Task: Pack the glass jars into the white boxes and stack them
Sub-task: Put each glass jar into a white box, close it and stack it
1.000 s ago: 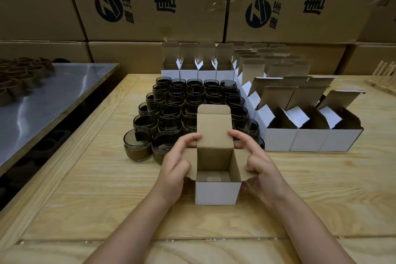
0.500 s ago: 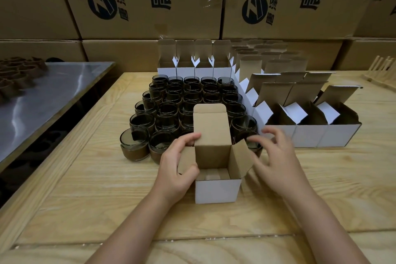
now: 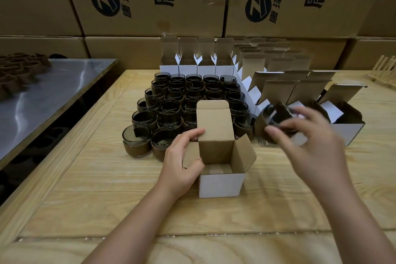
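jars (image 3: 143, 118): glossy glass | box (image 3: 220, 184): matt card | side table (image 3: 53, 92): probably steel

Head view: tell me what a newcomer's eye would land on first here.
The open white box at the centre of the wooden table, its lid flap upright, gripped at its left side by the left hand. Just right of it, the right hand holds a blurred, tilted dark glass jar. Behind the box stands a cluster of dark jars, with rows of open white boxes beyond and to the right.
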{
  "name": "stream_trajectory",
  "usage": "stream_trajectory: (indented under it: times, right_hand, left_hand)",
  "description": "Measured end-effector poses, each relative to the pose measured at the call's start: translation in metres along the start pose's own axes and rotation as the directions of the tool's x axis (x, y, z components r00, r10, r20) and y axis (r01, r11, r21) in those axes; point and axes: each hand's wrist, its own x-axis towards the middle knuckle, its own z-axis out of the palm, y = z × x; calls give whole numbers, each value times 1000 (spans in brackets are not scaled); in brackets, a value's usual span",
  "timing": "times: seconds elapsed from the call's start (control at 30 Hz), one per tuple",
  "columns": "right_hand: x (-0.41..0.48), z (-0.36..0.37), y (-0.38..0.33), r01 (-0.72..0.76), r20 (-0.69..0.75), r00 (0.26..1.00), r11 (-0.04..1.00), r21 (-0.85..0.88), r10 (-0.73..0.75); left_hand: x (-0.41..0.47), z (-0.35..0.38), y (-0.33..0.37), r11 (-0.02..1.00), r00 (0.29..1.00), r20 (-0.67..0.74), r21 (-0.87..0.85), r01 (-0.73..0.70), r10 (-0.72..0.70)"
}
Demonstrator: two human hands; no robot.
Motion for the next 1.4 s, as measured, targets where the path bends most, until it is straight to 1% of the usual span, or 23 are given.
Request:
stream_trajectory:
  times: [0.07, 0.1, 0.17, 0.2, 0.23, 0.3, 0.33, 0.4, 0.53, 0.67, 0.83, 0.9, 1.1, 1.23, 1.27, 1.3, 1.33, 1.37, 1.4]
  right_hand:
    - [7, -12, -18, 65, -14, 998, 992, 105, -64]
    - [10, -14, -27, 79, 14, 996, 981, 177, -83]
    - [13, -10, -47, 72, 143, 983, 951, 301, -119]
    - [12, -5, -54, 65, 224, 964, 944, 324, -143]
    - [11, 2, -59, 60, 306, 938, 947, 317, -162]
    - [9, 14, -59, 60, 448, 879, 970, 234, -162]
    - [7, 19, -55, 58, 500, 853, 980, 189, -146]
    - [5, 22, -46, 47, 550, 826, 988, 147, -121]
    - [3, 20, -38, 70, 599, 789, 989, 131, -135]
    - [-1, 29, -36, 178, 635, 753, 982, 55, -172]
    - [-16, 40, -27, 270, 572, 788, 963, 13, -229]
    - [-20, 42, -23, 328, 556, 788, 944, -15, -265]
    - [-21, 42, -20, 434, 624, 730, 894, -107, -280]
    - [-23, 42, -16, 526, 636, 694, 841, -128, -337]
    - [-23, 43, -15, 520, 614, 705, 848, -106, -356]
    - [-24, 45, -14, 460, 559, 745, 887, -37, -364]
    - [-24, 46, -13, 324, 470, 817, 940, 107, -335]
    - [-24, 47, -11, 148, 368, 892, 938, 313, -263]
    - [-24, 47, -9, -12, 286, 944, 852, 524, -163]
  left_hand:
    - [0, 0, 0, 1000, 1000, 2, 2, 5, -5]
    - [0, -1, 0, 1000, 1000, 2, 4, 7, -7]
    - [0, -1, -1, 1000, 1000, 1, 12, 3, -3]
    - [1, -1, -1, 1000, 1000, 2, 15, -3, 3]
    - [2, -1, -1, 1000, 1000, 2, 18, -13, 13]
    - [2, -1, -3, 999, 999, -5, 29, -32, 32]
    - [2, -1, -4, 999, 999, -10, 33, -38, 39]
    - [2, 0, -5, 998, 999, -16, 37, -43, 43]
    - [2, 1, -9, 999, 999, -12, 31, -42, 43]
    - [2, 2, -9, 997, 998, -25, 38, -60, 61]
    - [1, 4, -7, 995, 996, -42, 62, -81, 83]
    - [1, 4, -7, 994, 995, -46, 63, -85, 88]
    - [1, 6, -8, 992, 991, -70, 71, -108, 112]
    - [1, 6, -9, 990, 990, -65, 75, -116, 121]
    - [1, 6, -9, 990, 990, -65, 74, -118, 123]
    - [0, 6, -10, 990, 990, -64, 73, -118, 123]
    - [0, 5, -11, 991, 991, -63, 69, -114, 119]
    - [-1, 5, -12, 993, 992, -67, 59, -101, 105]
    - [-1, 6, -12, 997, 995, -69, 30, -73, 74]
